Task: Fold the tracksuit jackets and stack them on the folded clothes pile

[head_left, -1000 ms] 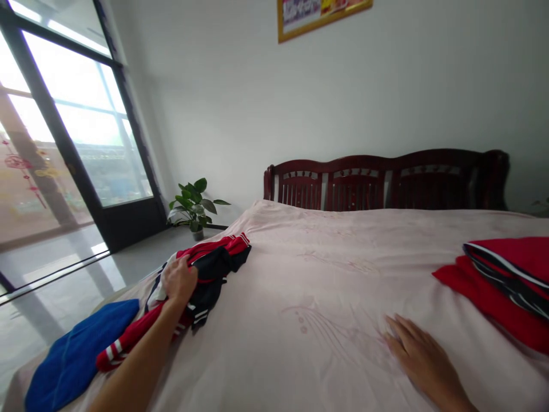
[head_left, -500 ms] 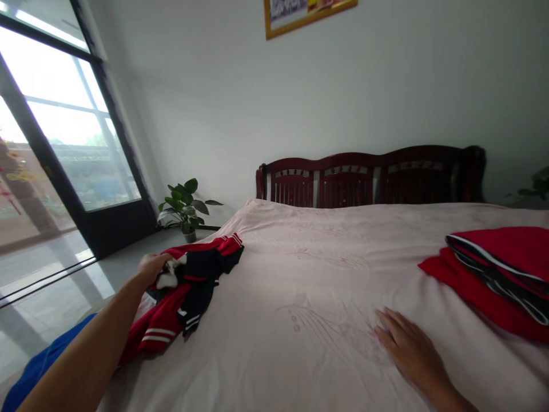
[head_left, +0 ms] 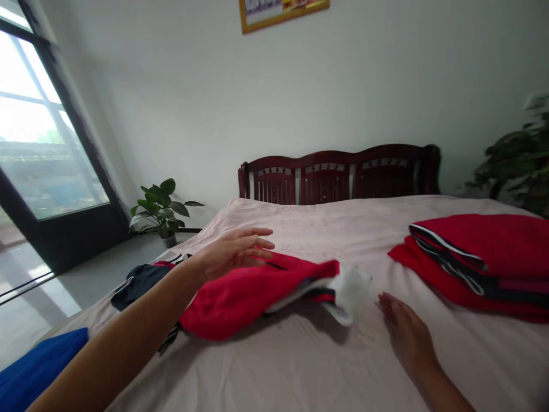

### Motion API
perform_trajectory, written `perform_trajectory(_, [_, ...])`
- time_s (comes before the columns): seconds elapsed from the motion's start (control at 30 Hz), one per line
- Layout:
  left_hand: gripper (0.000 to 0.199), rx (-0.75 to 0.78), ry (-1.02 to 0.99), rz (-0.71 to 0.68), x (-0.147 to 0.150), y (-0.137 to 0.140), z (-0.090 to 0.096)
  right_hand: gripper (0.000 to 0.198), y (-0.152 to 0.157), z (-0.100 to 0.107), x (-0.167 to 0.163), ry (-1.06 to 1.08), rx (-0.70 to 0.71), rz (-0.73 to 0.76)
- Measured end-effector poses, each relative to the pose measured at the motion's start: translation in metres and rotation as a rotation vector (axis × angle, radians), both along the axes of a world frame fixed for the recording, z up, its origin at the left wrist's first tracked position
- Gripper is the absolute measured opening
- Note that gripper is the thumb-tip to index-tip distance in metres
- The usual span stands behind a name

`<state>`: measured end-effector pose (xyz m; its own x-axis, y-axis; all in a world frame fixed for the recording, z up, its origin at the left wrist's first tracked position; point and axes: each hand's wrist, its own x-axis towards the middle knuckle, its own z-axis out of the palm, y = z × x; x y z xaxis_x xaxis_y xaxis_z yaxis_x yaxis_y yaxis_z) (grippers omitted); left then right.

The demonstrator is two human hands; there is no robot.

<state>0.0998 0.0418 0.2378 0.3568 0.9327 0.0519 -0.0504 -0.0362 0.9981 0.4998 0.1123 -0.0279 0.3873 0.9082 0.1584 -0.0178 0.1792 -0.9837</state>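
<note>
A red jacket (head_left: pixel 257 292) with a pale inside and dark trim lies loosely bunched across the middle of the bed, its right end blurred by motion. Just over its upper left part hovers my left hand (head_left: pixel 238 250), fingers stretched out and holding nothing. My right hand (head_left: pixel 405 332) is to the right of the jacket, apart from it, low over the bedsheet with fingers extended and nothing in them. Behind my left forearm lies a dark navy garment (head_left: pixel 139 284) with white stripes, partly hidden.
Folded red and navy clothes (head_left: pixel 484 246) are stacked on the right of the pink bedsheet (head_left: pixel 266 377). Blue cloth (head_left: pixel 47 366) lies at the lower left. Beyond are a dark wooden headboard (head_left: pixel 326 180), a potted plant (head_left: pixel 165 209) and a glass door (head_left: pixel 51 143).
My left hand has moved right from the clothes at the bed's left edge and let go. The red jacket now lies across the middle. The view has turned slightly right.
</note>
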Motion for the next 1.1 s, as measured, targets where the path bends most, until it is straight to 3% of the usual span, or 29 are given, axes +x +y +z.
perform_trajectory(0.1, [0.047, 0.019, 0.230, 0.119, -0.019, 0.017, -0.029, 0.051, 0.001, 0.003, 0.005, 0.252, 0.015, -0.034])
perform_trajectory(0.2, [0.047, 0.058, 0.550, 0.267, -0.045, 0.047, -0.070, 0.052, -0.002, 0.005, 0.003, 0.212, 0.030, -0.010])
perform_trajectory(0.27, [0.039, 0.057, 0.825, 0.441, -0.061, 0.065, -0.098, 0.053, -0.005, 0.006, 0.000, 0.083, 0.023, 0.011])
perform_trajectory(0.33, [0.033, 0.033, 0.945, 0.528, -0.073, 0.078, -0.123, 0.056, -0.008, 0.008, -0.003, -0.080, -0.008, 0.006])
perform_trajectory(0.57, [0.039, -0.086, 1.064, 0.695, -0.087, 0.089, -0.179, 0.062, -0.008, 0.009, -0.001, -0.791, -0.076, -0.049])
perform_trajectory(0.7, [0.035, -0.099, 0.971, 0.698, -0.080, 0.085, -0.192, 0.054, -0.009, 0.006, -0.004, -1.049, -0.078, -0.066])
perform_trajectory(0.8, [0.024, -0.086, 0.850, 0.700, -0.072, 0.079, -0.191, 0.048, -0.009, 0.005, -0.006, -1.068, -0.060, -0.066])
perform_trajectory(0.97, [0.031, -0.063, 0.633, 0.722, -0.073, 0.056, -0.171, 0.040, -0.014, 0.018, -0.008, -0.831, 0.112, -0.060])
perform_trajectory(1.03, [0.039, -0.069, 0.496, 0.761, -0.089, 0.036, -0.162, 0.033, -0.020, 0.031, -0.009, -0.714, 0.221, -0.100])
perform_trajectory(1.1, [0.048, -0.122, 0.284, 0.839, -0.113, 0.009, -0.159, 0.025, -0.027, 0.046, -0.008, -0.560, 0.227, -0.071])
